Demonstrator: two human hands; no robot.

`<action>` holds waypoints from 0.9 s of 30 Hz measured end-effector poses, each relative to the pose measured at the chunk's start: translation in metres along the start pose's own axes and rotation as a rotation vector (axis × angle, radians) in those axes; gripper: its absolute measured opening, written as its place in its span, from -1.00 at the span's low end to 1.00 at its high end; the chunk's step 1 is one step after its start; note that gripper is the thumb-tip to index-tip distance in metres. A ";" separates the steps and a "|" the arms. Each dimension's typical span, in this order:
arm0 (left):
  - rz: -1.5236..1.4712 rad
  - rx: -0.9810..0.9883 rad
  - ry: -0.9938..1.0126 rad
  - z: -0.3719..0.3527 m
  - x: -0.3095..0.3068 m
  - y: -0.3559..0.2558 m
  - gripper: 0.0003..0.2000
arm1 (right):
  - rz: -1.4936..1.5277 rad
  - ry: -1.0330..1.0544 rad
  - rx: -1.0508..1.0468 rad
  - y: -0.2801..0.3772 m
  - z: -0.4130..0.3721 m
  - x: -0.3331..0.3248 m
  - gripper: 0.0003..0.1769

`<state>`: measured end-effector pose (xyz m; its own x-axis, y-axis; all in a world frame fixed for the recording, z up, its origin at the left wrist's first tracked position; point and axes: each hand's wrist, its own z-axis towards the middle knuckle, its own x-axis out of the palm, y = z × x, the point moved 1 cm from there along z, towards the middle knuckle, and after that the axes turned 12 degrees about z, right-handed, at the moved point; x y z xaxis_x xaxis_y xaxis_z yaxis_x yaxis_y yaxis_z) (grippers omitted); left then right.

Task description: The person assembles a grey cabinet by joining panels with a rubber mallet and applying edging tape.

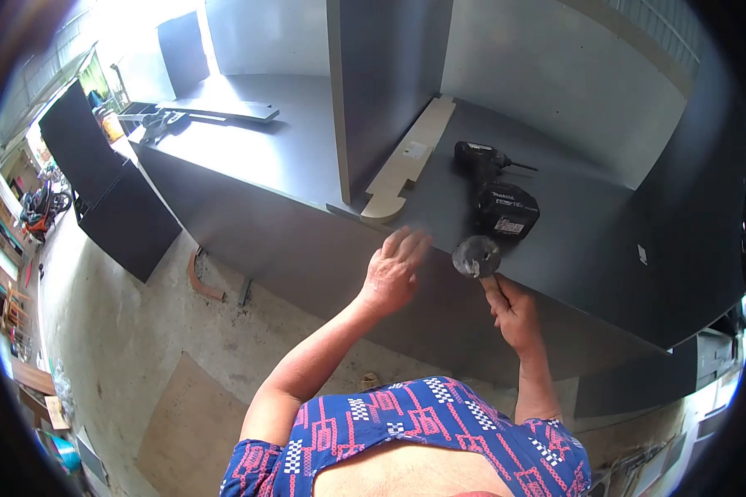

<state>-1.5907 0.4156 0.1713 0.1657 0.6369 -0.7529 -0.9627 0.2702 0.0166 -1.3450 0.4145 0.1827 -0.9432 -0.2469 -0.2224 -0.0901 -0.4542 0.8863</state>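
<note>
My right hand [512,311] is closed on the handle of a tool with a round, worn grey head [477,257], at the front edge of the dark panel [555,207]. My left hand [396,267] is raised beside that edge, its fingers blurred by motion and nothing visible in them. Just beyond the round head, a black cordless drill [497,195] lies on the panel, its bit toward the right. A long beige strip [410,161] with a notched, rounded end lies left of the drill, along an upright dark divider [381,91].
Another tool [164,124] and some loose strips [224,109] lie on the panel's far left. Dark boxes [131,219] stand on the concrete floor at left. A curved brown piece [201,277] lies on the floor. A tall side panel [696,215] rises at right.
</note>
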 end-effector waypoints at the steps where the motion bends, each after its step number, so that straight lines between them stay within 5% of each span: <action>1: 0.001 0.016 0.022 -0.003 -0.002 -0.005 -0.26 | -0.023 -0.013 0.008 -0.002 -0.005 0.000 -0.68; 4: -0.058 0.085 -0.006 -0.012 -0.005 -0.010 -0.32 | 0.120 -0.022 0.175 0.013 -0.018 -0.003 -0.67; 15: -0.068 0.060 -0.138 -0.020 -0.022 0.018 -0.54 | 0.206 -0.133 0.201 -0.011 -0.046 0.001 -0.62; 24: 0.047 0.041 0.266 0.021 -0.041 -0.010 -0.38 | 0.275 -0.237 0.299 -0.007 -0.060 -0.005 -0.62; 27: 0.025 0.142 0.237 0.021 -0.034 -0.014 -0.39 | 0.240 -0.304 0.291 -0.010 -0.062 -0.004 -0.62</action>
<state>-1.5783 0.4056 0.2104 0.0713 0.4629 -0.8836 -0.9234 0.3656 0.1170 -1.3200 0.3669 0.1496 -0.9951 -0.0344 0.0931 0.0972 -0.1460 0.9845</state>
